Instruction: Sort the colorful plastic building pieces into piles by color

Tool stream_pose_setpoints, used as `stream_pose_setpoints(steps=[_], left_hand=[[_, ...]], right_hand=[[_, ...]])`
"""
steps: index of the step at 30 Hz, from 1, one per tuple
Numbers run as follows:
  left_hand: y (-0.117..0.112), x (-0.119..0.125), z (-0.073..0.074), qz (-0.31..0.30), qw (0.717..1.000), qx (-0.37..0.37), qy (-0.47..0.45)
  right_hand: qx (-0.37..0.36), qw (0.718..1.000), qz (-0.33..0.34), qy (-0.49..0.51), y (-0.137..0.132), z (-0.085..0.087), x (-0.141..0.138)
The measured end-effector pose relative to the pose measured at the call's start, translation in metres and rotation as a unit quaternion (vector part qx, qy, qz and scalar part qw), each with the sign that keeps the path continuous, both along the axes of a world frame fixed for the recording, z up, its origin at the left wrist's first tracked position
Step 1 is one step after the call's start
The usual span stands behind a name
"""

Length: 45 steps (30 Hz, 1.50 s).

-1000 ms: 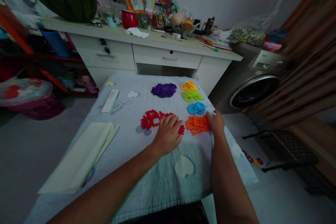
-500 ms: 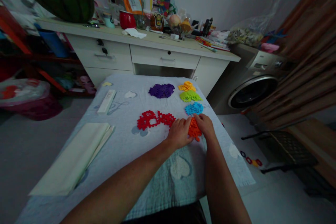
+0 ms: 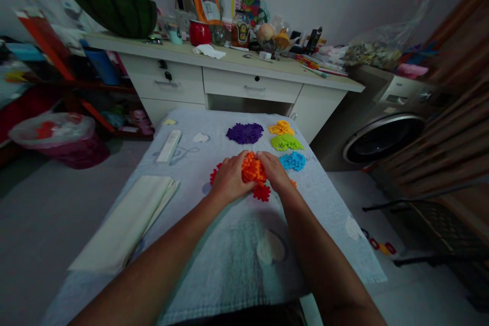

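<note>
Between my two hands is a bunch of orange interlocking plastic pieces [image 3: 253, 168]. My left hand [image 3: 229, 179] is curled against its left side, and my right hand [image 3: 275, 170] presses from the right. Red plastic pieces [image 3: 262, 193] show on the cloth just below the bunch and also past my left knuckles; the rest of them is hidden. A bit of orange peeks out beside my right wrist. Further right lies a blue pile [image 3: 293, 161], with a green pile [image 3: 286, 141] and a yellow pile [image 3: 281, 127] behind it. A purple pile [image 3: 244, 133] sits at the back.
The table wears a pale heart-patterned cloth [image 3: 328, 244]. On its left are a folded cream cloth [image 3: 126, 219] and a white box [image 3: 169, 146]. A white desk [image 3: 252, 84] stands behind, a washing machine [image 3: 382, 122] to the right, a bin [image 3: 72, 142] to the left.
Both hands have moved left with the orange pieces gathered between them, from the spot in front of the blue pile to over the red pieces. The view has shifted slightly.
</note>
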<state>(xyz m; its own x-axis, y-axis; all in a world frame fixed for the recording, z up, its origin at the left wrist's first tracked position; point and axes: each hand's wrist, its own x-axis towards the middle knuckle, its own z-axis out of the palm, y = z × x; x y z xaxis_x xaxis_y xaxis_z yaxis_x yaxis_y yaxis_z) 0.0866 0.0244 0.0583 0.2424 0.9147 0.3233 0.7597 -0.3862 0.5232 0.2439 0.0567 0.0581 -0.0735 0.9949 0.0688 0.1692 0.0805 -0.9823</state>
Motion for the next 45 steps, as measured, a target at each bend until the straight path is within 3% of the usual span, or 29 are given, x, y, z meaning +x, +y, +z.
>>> stream_pose_setpoints(steps=[4,8,13,16,21,27,30,33,36,40,45], left_hand=[[0.004,-0.028,-0.006,0.049,0.999,-0.016,-0.015],[0.009,-0.038,-0.019,0.107,0.990,0.047,-0.079],[0.010,-0.038,-0.035,0.101,0.988,0.082,-0.080],[0.007,-0.037,-0.039,0.062,0.993,0.094,-0.023],[0.000,-0.032,-0.041,-0.024,0.993,0.081,0.077],[-0.002,-0.032,-0.047,0.045,0.988,0.071,0.131],[-0.002,-0.033,-0.047,0.077,0.984,0.075,0.139],[-0.004,-0.029,-0.041,0.093,0.982,0.093,0.135],[-0.008,-0.019,-0.033,0.043,0.985,0.110,0.125],[-0.016,-0.003,-0.030,-0.079,0.985,0.088,0.124],[-0.022,0.006,-0.036,-0.178,0.975,0.054,0.121]], right_hand=[[0.004,1.000,-0.014,-0.010,0.014,-0.009,-0.006],[0.107,0.984,-0.055,-0.129,0.012,-0.015,0.002],[0.186,0.931,0.101,-0.298,-0.003,-0.021,0.002],[0.187,0.901,0.117,-0.374,-0.006,-0.027,-0.001],[0.209,0.905,0.006,-0.370,0.002,-0.036,0.004],[0.253,0.924,-0.109,-0.264,0.007,-0.027,0.032],[0.269,0.905,-0.207,-0.257,0.013,-0.017,0.059],[0.224,0.868,-0.322,-0.303,0.018,-0.016,0.090],[0.087,0.847,-0.382,-0.360,0.021,-0.024,0.110],[-0.060,0.843,-0.349,-0.405,0.023,-0.037,0.112],[-0.062,0.857,-0.272,-0.433,0.023,-0.042,0.106]])
